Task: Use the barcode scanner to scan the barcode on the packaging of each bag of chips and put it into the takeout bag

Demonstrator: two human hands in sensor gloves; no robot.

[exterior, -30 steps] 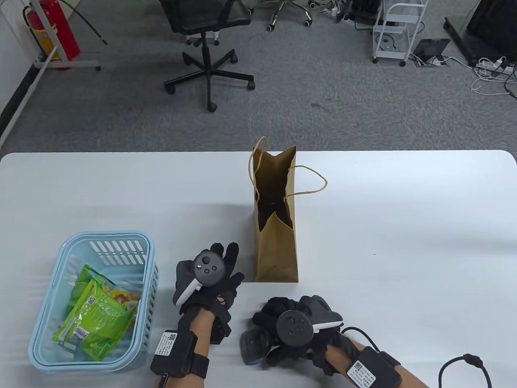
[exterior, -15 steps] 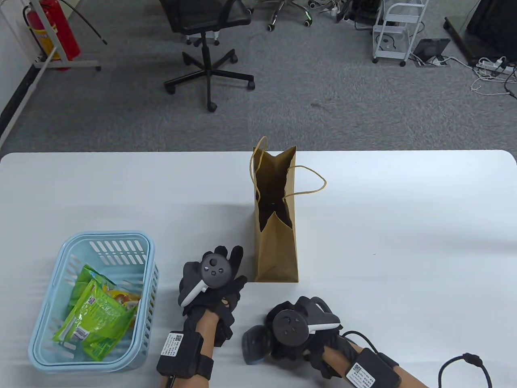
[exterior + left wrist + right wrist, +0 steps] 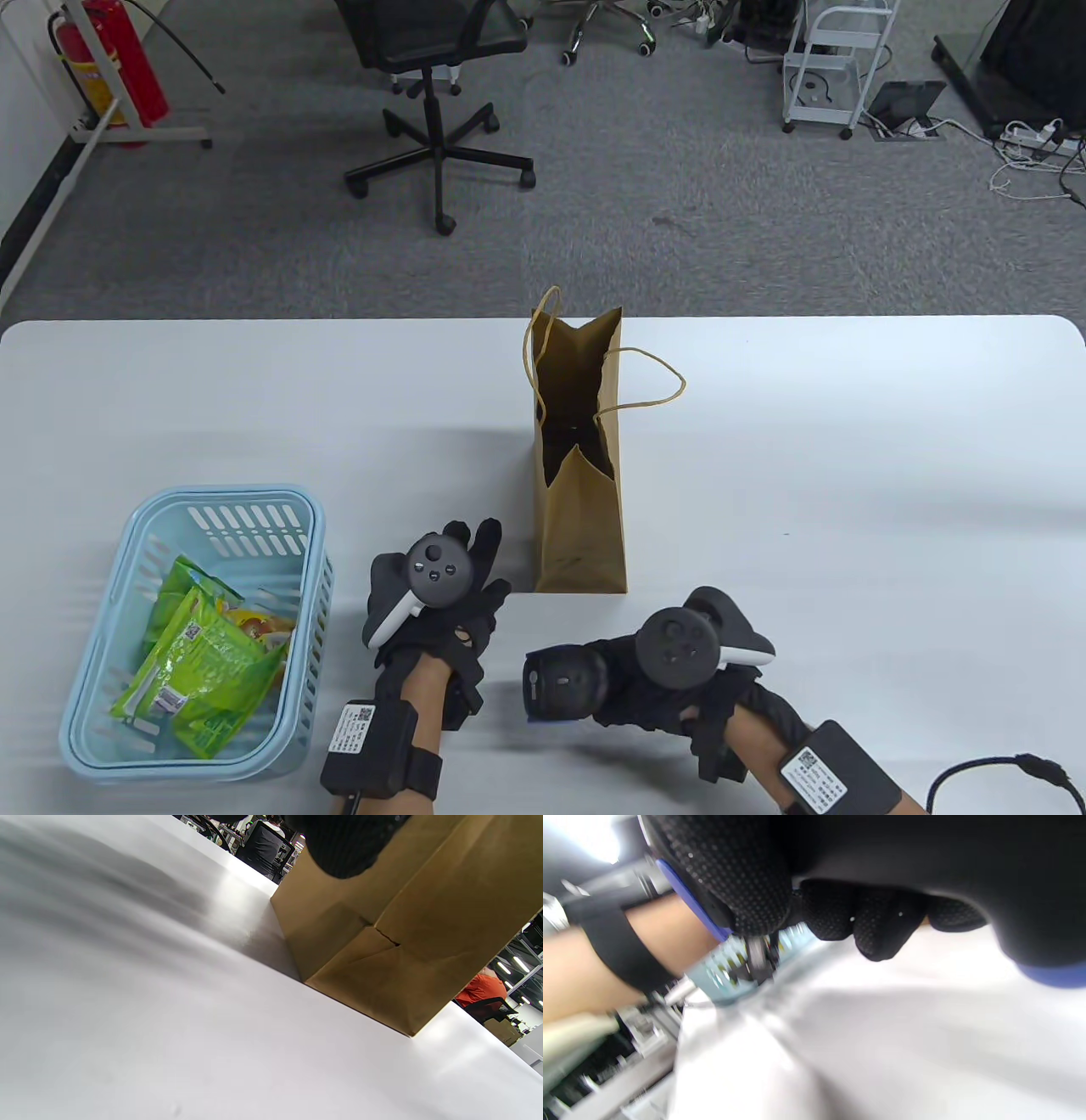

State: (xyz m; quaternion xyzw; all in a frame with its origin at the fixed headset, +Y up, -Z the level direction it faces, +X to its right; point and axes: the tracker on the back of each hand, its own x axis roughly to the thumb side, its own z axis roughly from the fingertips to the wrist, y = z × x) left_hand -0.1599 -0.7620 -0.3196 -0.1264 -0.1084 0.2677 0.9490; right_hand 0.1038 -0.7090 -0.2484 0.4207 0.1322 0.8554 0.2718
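Note:
A brown paper takeout bag (image 3: 581, 509) stands open at the table's middle; in the left wrist view its lower corner (image 3: 403, 942) fills the right side. Several green bags of chips (image 3: 212, 654) lie in a light blue basket (image 3: 310, 543) at the front left. My left hand (image 3: 462, 552) rests flat on the table just left of the bag's base, fingers straight and holding nothing. My right hand (image 3: 628, 679) grips a black barcode scanner (image 3: 556, 683) near the front edge, its head turned left. In the right wrist view my fingers (image 3: 746, 878) curl round the scanner's blue-trimmed body (image 3: 1043, 942).
The scanner's black cable (image 3: 1001, 772) loops at the front right corner. Beyond the table's far edge stand an office chair (image 3: 433, 93), a red fire extinguisher (image 3: 119, 59) and a white cart (image 3: 836, 68) on grey carpet.
My right hand has lifted the scanner and swung right and farther up the table, so its head now faces left. My left hand shifted slightly left, staying flat.

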